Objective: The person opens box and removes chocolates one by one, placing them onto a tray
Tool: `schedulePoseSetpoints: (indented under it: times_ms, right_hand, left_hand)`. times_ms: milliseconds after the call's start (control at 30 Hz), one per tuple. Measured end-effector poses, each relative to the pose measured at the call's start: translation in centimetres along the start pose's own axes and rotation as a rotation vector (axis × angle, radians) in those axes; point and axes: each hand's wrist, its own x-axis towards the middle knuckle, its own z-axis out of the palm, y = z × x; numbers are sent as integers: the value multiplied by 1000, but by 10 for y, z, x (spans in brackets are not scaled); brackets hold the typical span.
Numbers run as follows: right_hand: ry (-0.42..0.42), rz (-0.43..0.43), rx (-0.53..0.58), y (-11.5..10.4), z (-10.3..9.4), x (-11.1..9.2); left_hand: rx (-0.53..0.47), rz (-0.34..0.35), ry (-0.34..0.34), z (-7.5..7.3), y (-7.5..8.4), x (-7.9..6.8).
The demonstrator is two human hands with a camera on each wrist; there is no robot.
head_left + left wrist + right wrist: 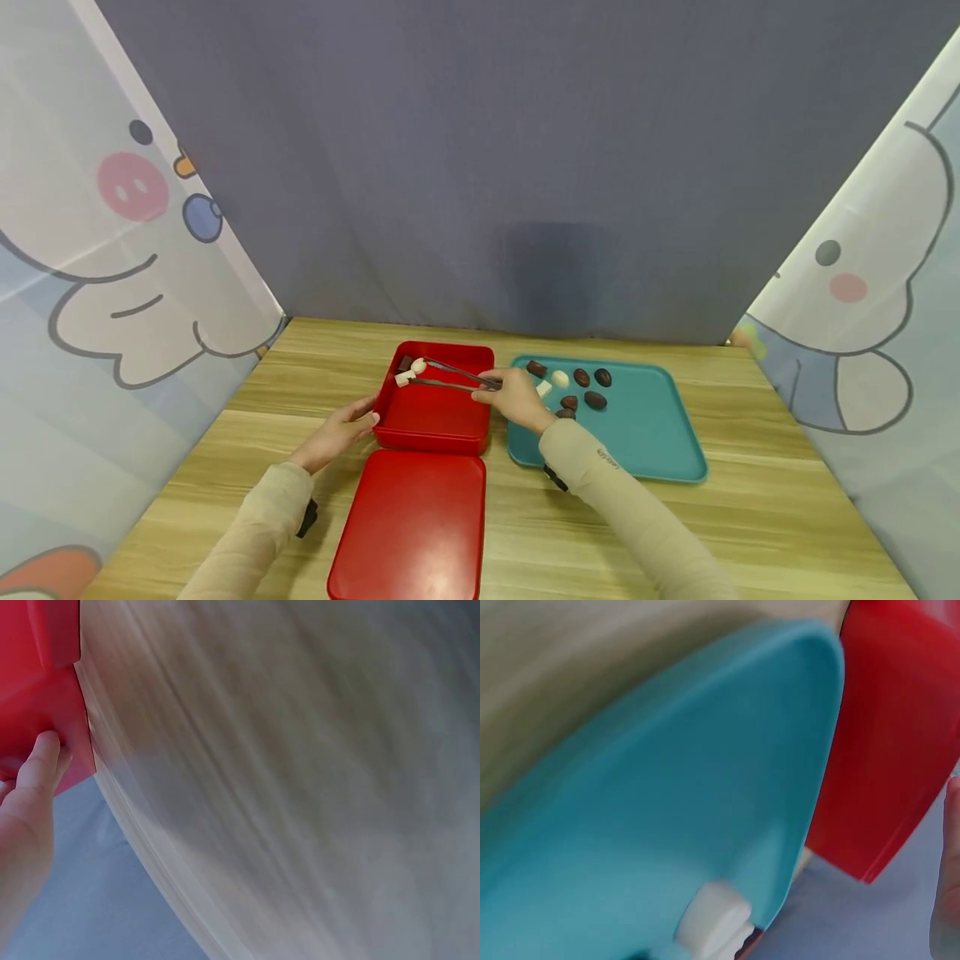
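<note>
My right hand [517, 400] pinches the tongs [453, 386] over the red box [431, 436]. The slim tongs reach leftward, with their tips spread at a white egg-shaped chocolate [418, 365] and a white square chocolate [405, 378]. Beside these, in the box's far left corner, lies a dark chocolate [405, 363]. My left hand [341, 429] is at the box's left side; in the left wrist view its fingers [37, 769] rest straight against the red wall. The right wrist view shows only a bit of the right hand [949, 877] at its edge.
Right of the box lies a teal tray [652, 442] with several dark and white chocolates grouped in its left half, among them a dark oval one [596, 400]. A flat red lid [412, 525] lies in front of the box. A grey curtain [480, 167] hangs behind the wooden table [765, 467].
</note>
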Motion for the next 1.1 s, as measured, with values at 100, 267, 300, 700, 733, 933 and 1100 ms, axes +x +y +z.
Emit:
schedulePoseSetpoints:
  times_ms: [100, 267, 300, 700, 733, 933, 1100]
  right_hand:
    - [4, -30, -40, -1, 9, 3]
    - [19, -52, -41, -3, 21, 5]
    - [20, -49, -33, -3, 22, 6]
    - [22, -20, -37, -4, 25, 12]
    - [22, -20, -41, -4, 24, 12]
    - [18, -24, -86, -4, 24, 15]
    - [-5, -52, -148, -7, 28, 20]
  left_hand:
    - [2, 0, 1, 0, 0, -1]
    - [17, 6, -13, 2, -2, -1]
    - [21, 3, -11, 2, -2, -2]
    - [16, 28, -26, 2, -1, 4]
    - [15, 28, -28, 1, -1, 4]
    - [36, 1, -22, 1, -1, 4]
    - [39, 19, -12, 0, 0, 3]
